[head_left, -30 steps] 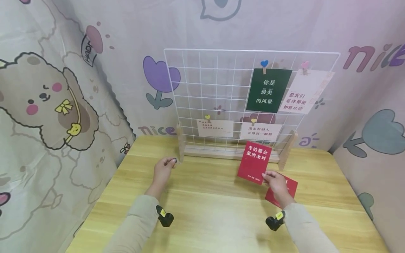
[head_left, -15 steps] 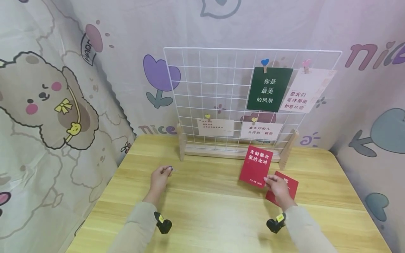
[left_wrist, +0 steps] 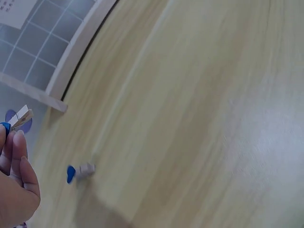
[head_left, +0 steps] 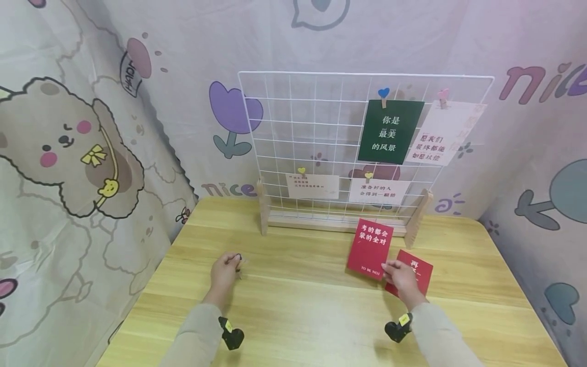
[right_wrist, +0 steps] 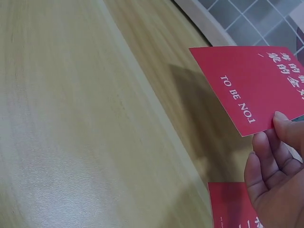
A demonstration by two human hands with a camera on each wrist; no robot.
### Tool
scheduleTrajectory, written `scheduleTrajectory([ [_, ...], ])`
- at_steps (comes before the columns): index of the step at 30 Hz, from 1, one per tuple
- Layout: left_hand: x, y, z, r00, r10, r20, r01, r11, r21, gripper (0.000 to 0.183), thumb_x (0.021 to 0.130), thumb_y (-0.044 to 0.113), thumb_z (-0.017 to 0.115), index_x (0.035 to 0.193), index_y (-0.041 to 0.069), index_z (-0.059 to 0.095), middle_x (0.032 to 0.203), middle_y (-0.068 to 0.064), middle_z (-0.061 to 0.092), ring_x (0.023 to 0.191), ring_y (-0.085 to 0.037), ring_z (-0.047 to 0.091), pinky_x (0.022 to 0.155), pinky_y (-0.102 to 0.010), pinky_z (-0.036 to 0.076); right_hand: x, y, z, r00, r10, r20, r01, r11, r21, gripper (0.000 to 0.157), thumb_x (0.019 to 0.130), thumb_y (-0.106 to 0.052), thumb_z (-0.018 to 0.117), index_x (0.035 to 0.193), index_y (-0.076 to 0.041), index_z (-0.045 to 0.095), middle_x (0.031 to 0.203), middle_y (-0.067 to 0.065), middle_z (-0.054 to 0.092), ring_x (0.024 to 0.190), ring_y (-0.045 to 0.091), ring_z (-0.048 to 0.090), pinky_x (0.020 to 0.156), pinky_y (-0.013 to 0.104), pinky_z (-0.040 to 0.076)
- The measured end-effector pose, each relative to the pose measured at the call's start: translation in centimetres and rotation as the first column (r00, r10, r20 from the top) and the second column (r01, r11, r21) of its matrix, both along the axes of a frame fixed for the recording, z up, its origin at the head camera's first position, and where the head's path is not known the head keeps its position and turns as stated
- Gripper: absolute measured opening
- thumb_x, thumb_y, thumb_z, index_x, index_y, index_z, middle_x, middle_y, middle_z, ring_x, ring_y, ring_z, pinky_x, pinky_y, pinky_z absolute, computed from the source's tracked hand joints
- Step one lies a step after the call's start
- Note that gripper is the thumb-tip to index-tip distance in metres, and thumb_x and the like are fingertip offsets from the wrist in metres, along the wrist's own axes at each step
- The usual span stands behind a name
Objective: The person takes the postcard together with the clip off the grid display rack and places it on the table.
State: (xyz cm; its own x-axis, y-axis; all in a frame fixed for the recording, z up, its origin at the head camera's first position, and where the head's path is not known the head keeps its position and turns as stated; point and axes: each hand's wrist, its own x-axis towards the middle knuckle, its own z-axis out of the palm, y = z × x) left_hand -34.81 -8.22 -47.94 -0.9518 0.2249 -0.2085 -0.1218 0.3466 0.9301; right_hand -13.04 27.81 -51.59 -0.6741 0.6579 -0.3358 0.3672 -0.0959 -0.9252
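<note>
Thumb and fingers of my left hand (head_left: 223, 274) pinch a small wooden clothespin (left_wrist: 19, 118) with a blue heart on it, held up over the left of the table. A second blue-heart clothespin (left_wrist: 84, 171) shows against the tabletop beside that hand in the left wrist view. With thumb and fingertips, my right hand (head_left: 402, 280) holds a red card (head_left: 369, 250) by its lower right corner, tilted above the table; its shadow falls on the wood. Another red card (head_left: 422, 267) lies flat under the right hand, partly covered by it.
Behind stands a white wire grid (head_left: 316, 122) on a wooden base (head_left: 312, 220). Clothespins hold a green card (head_left: 390, 150), a pale card (head_left: 447, 122) and two small white cards on it. Patterned cloth (head_left: 174, 61) hangs around the wooden table (head_left: 298, 316).
My left hand has moved back toward the person and a little left with its clothespin. The red card in my right hand has come lower and slightly nearer the person.
</note>
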Motion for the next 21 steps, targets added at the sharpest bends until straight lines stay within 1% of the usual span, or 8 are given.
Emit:
scheduleTrajectory([
  [4,-0.1,-0.7,-0.7,0.999,0.036,0.01,-0.036,0.999,0.006,0.026,0.089,0.01,0.045,0.108,-0.006,0.05,0.1,-0.021,0.052,0.093,-0.031,0.05,0.084,-0.037,0.042,0.0,-0.1,-0.2,1.0,0.005,-0.007,-0.005,1.0,-0.007,0.029,0.087,-0.01,0.051,0.107,0.011,0.047,0.079,0.002,0.055,0.066,0.008,0.052,0.065,0.024,0.048],
  [6,-0.2,-1.1,-1.1,0.999,0.046,0.012,-0.046,0.999,-0.003,0.026,0.089,0.01,0.045,0.108,-0.006,0.05,0.099,-0.019,0.053,0.093,-0.03,0.05,0.083,-0.036,0.042,0.0,-0.1,-0.2,1.0,0.006,-0.006,-0.006,1.0,-0.007,0.029,0.087,-0.01,0.051,0.106,0.01,0.047,0.079,0.002,0.055,0.066,0.009,0.053,0.065,0.024,0.049],
  [7,-0.2,-1.3,-1.3,0.999,0.049,0.008,-0.049,0.999,-0.004,0.026,0.089,0.01,0.045,0.109,-0.006,0.05,0.098,-0.018,0.053,0.092,-0.03,0.05,0.082,-0.036,0.042,0.0,-0.1,-0.3,1.0,0.005,-0.006,-0.005,1.0,-0.007,0.028,0.087,-0.01,0.051,0.106,0.01,0.047,0.079,0.003,0.055,0.066,0.009,0.053,0.065,0.024,0.049],
  [10,-0.4,-1.8,-1.9,0.997,0.07,0.025,-0.07,0.998,-0.003,0.027,0.089,0.012,0.046,0.108,-0.006,0.051,0.095,-0.016,0.053,0.09,-0.028,0.049,0.078,-0.035,0.043,-0.1,0.0,-0.4,1.0,0.008,0.001,-0.008,1.0,-0.003,0.028,0.087,-0.01,0.051,0.106,0.01,0.048,0.08,0.003,0.055,0.067,0.009,0.053,0.065,0.025,0.049],
  [11,-0.4,-2.0,-2.0,0.997,0.076,0.031,-0.076,0.997,-0.003,0.027,0.089,0.012,0.046,0.108,-0.006,0.051,0.096,-0.016,0.053,0.09,-0.028,0.049,0.077,-0.034,0.043,-0.1,0.0,-0.4,1.0,0.007,0.003,-0.007,1.0,-0.001,0.027,0.087,-0.01,0.051,0.105,0.01,0.048,0.08,0.003,0.055,0.066,0.01,0.053,0.065,0.025,0.049],
  [15,-0.3,-2.5,-2.2,0.993,0.093,0.073,-0.095,0.995,0.029,0.029,0.089,0.009,0.044,0.111,-0.008,0.047,0.106,-0.02,0.049,0.096,-0.029,0.047,0.084,-0.034,0.041,-0.1,0.1,-0.5,1.0,0.021,0.003,-0.021,1.0,0.003,0.028,0.087,-0.008,0.05,0.106,0.012,0.047,0.08,0.004,0.055,0.067,0.01,0.052,0.066,0.026,0.048],
  [17,-0.2,-2.8,-2.3,0.992,0.097,0.083,-0.099,0.995,0.028,0.029,0.089,0.008,0.043,0.113,-0.009,0.046,0.109,-0.023,0.047,0.098,-0.031,0.047,0.086,-0.036,0.04,-0.1,0.1,-0.5,0.999,0.035,0.016,-0.035,0.999,0.008,0.028,0.087,-0.008,0.049,0.107,0.012,0.046,0.081,0.005,0.056,0.069,0.011,0.052,0.068,0.028,0.048],
  [21,-0.3,-3.3,-2.9,0.99,0.107,0.087,-0.108,0.994,0.002,0.029,0.09,0.009,0.042,0.113,-0.009,0.046,0.108,-0.024,0.047,0.097,-0.031,0.048,0.085,-0.036,0.04,0.0,0.2,-0.8,0.997,0.044,0.057,-0.045,0.999,0.017,0.027,0.088,-0.008,0.048,0.107,0.011,0.046,0.084,0.009,0.056,0.072,0.014,0.052,0.071,0.03,0.047],
])
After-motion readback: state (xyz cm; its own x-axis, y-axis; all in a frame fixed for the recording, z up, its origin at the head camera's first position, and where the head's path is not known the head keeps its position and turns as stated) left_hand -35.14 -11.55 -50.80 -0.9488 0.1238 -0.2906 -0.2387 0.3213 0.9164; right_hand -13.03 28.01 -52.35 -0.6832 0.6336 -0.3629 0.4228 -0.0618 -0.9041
